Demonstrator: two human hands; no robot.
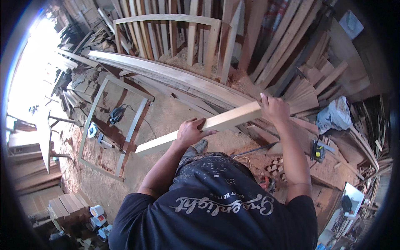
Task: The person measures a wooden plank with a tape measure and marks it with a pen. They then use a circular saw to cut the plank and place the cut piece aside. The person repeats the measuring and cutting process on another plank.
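Observation:
A pale, squared wooden beam (234,116) lies slantwise in front of my body, its left end lower and nearer the floor. My left hand (192,132) is closed over the beam near its middle, thumb pointing right along it. At the beam's right end, my right hand (275,109) grips the timber with fingers at the end corner; the fingers' undersides are hidden. Just beyond the beam runs a long, light-coloured plank (166,73) on edge, passing behind the right end.
On the floor at left lies a wooden frame (88,125) with a dark power tool (117,114) inside it. Tall boards (193,33) lean at the back. A white sack (334,116) and a green-black tool (318,151) are at right. Small wood blocks (275,168) lie near my right side.

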